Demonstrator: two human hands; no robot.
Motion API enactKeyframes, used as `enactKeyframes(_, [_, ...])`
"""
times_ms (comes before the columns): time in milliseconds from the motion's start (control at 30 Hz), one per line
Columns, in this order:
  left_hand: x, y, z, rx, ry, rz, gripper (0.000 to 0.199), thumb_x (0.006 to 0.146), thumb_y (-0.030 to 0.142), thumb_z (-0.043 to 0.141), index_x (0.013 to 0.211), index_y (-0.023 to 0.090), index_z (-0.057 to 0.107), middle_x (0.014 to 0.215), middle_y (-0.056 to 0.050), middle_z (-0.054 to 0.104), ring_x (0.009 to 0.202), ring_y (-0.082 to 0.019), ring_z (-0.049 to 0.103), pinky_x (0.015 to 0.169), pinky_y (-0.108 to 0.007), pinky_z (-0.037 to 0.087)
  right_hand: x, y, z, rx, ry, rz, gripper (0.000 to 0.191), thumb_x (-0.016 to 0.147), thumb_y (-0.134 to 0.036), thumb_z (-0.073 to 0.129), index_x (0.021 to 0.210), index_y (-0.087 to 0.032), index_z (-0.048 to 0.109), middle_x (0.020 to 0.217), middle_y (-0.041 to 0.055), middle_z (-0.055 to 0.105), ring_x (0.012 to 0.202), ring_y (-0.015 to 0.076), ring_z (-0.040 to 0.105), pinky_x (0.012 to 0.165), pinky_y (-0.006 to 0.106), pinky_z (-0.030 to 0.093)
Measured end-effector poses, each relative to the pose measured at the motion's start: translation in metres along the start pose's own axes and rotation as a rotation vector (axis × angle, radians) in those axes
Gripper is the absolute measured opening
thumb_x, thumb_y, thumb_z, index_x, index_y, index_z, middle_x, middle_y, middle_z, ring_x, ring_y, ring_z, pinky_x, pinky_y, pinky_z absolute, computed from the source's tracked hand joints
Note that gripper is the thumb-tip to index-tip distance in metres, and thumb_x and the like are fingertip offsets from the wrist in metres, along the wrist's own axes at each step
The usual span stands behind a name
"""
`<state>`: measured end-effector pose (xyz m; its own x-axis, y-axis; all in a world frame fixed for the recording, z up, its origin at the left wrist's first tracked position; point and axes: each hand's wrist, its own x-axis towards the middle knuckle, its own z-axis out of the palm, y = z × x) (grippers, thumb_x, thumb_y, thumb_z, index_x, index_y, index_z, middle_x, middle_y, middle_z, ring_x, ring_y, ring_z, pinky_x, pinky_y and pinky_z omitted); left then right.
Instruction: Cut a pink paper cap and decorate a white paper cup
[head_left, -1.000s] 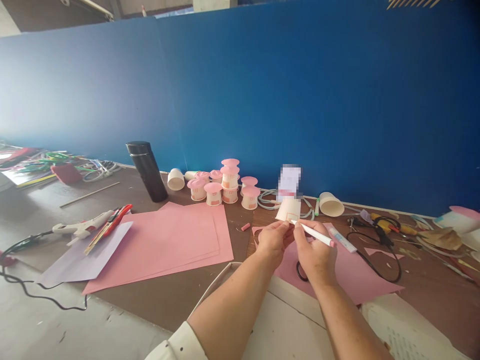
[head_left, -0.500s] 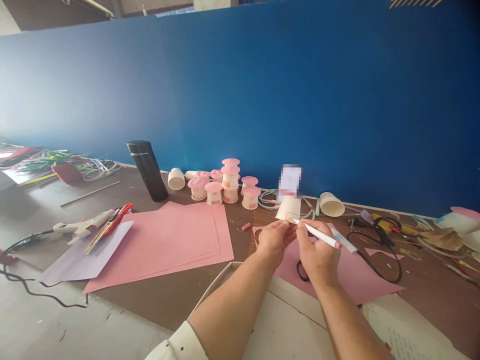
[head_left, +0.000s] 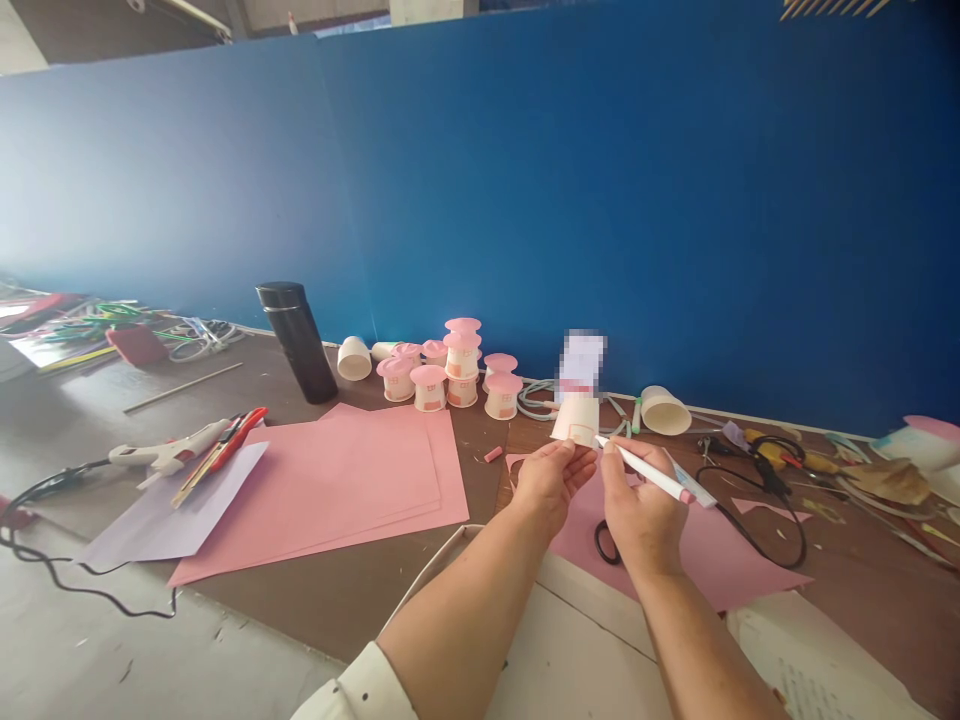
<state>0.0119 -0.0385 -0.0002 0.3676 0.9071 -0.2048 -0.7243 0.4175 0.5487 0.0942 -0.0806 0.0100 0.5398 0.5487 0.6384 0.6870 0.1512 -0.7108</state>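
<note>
A white paper cup (head_left: 577, 415), turned upside down, is held at its rim by my left hand (head_left: 551, 482). Faint outlines are drawn on the cup's side, low down near the rim. My right hand (head_left: 643, 510) grips a white marker pen (head_left: 651, 470) with a pink end, its tip just right of the cup; I see a small gap there. Below both hands lies a pink sheet (head_left: 720, 560) with a dark ring-shaped scissor handle (head_left: 606, 543) on it. A small pink pen cap (head_left: 493, 454) rests on the table to the left.
Several decorated cups with pink paper tops (head_left: 461, 365) stand at the back. A black bottle (head_left: 298, 340), pink sheets (head_left: 352, 480), a glue gun (head_left: 169, 452) and a red cutter knife (head_left: 225, 450) are left. Plain cups (head_left: 665, 411) and cables (head_left: 780, 450) lie right.
My right hand has moved the marker slightly right, so its tip has come away from the cup. My left hand still holds the cup in about the same place.
</note>
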Motion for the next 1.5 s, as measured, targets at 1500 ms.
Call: enactKeyframes(1500, [-0.0018,-0.0011,0.0003,0.003,-0.052,-0.021,0.009,0.081,0.015,0.058,0.079,0.008,0.064,0.076,-0.010,0.066,0.075,-0.015,0.065,0.087,-0.030,0.048,-0.0009,0.0011,0.0002,-0.075,-0.057,-0.019,0.018,0.078,-0.036,0.057,0.083,-0.020,0.064,0.082,0.0065,0.065,0.079,0.0200,0.060,0.067,0.029,0.045])
